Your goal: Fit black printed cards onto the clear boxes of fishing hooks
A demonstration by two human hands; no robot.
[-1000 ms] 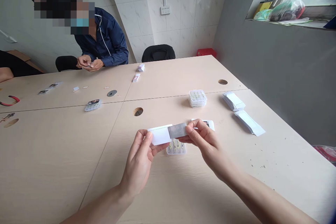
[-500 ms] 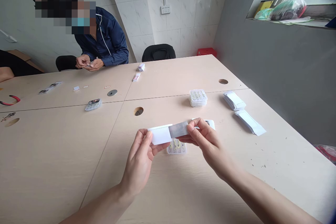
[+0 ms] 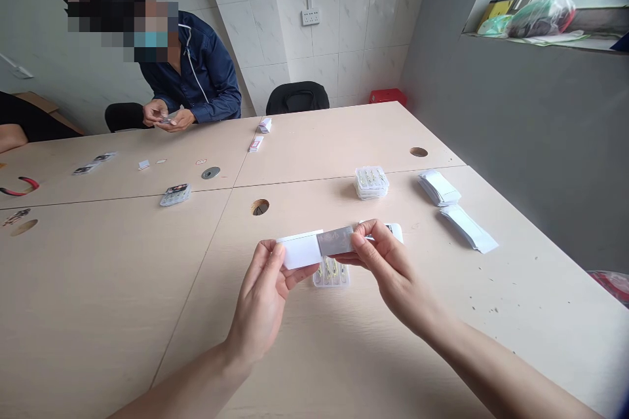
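Between thumb and fingers, my left hand point(image 3: 263, 298) is closed on a folded white card point(image 3: 301, 252). My right hand point(image 3: 388, 268) pinches the right end of a thin grey, shiny strip point(image 3: 335, 241), whose left end meets or tucks into the white card; which of the two I cannot tell. Just below the strip lies a clear compartment box point(image 3: 332, 273) with small yellowish pieces in it, partly hidden by my fingers. Behind my right fingers shows part of a white card with dark print point(image 3: 394, 232).
A stack of clear boxes point(image 3: 372, 182) stands beyond my hands. To the right lie two piles of white cards point(image 3: 439, 188) point(image 3: 469, 228). Cable holes point(image 3: 260, 207) pierce the table. Across it, a person in a blue jacket point(image 3: 211, 72) handles something small. Red-handled pliers point(image 3: 24, 187) lie far left.
My hands stay almost in place, still holding the white card and grey strip. The strip's surface looks darker, tilted slightly differently. The other person's fingers have shifted a little.
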